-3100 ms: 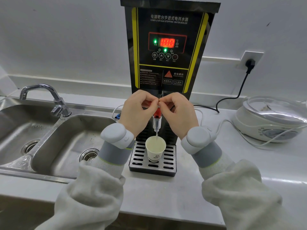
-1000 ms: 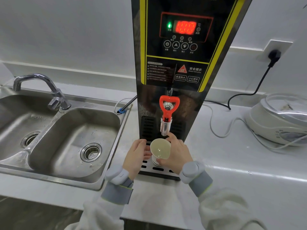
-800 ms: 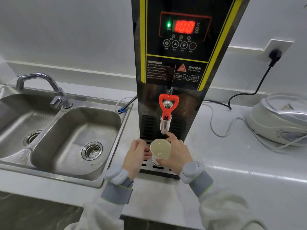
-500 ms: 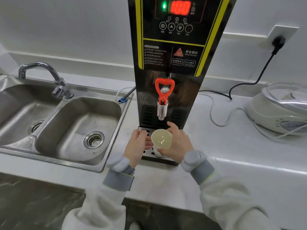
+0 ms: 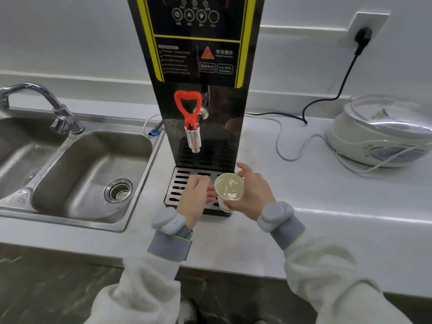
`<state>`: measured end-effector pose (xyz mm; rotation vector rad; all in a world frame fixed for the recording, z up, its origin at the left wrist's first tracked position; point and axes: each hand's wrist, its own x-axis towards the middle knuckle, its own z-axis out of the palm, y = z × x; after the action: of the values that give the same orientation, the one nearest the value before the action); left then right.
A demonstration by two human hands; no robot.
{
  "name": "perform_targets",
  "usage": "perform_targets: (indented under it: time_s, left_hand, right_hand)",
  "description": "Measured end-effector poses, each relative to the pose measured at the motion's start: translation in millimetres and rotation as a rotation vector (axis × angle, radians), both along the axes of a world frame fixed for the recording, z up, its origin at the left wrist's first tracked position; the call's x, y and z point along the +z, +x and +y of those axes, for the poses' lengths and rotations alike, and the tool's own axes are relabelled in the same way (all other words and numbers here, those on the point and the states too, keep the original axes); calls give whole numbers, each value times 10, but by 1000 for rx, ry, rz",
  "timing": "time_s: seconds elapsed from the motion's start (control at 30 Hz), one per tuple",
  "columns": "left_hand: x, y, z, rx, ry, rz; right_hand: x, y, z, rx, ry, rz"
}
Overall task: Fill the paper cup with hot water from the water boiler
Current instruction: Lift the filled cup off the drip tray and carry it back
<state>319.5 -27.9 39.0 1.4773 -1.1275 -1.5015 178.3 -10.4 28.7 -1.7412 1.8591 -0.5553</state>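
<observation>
The black and yellow water boiler (image 5: 198, 54) stands on the counter, its red tap handle (image 5: 188, 106) upright above the steel spout (image 5: 194, 141). No water runs from it. My right hand (image 5: 253, 195) is wrapped around the white paper cup (image 5: 229, 189), which holds water and is lifted over the front right corner of the slotted drip tray (image 5: 181, 181), well clear of the spout. My left hand (image 5: 195, 198) rests beside the cup with its fingertips touching the cup's left side.
A double steel sink (image 5: 88, 174) with a faucet (image 5: 46, 104) lies to the left. At right sits a white cooker with a glass lid (image 5: 383, 132); white and black cords (image 5: 304, 118) trail across the counter. The counter's front edge runs below my wrists.
Both hands left the red tap handle and took the cup. The cup has come away from under the spout, toward me and to the right. The view has tilted down.
</observation>
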Motion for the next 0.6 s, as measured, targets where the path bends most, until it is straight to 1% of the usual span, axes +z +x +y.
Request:
perform_targets:
  time_s: [0.3, 0.6]
  left_hand:
    - [2, -602, -40, -90, -15, -50]
    - [-2, -1132, -293, -152, 6, -103]
  right_hand:
    - [-28, -573, 52, -70, -17, -7]
    - [-91, -1041, -190, -134, -35, -3]
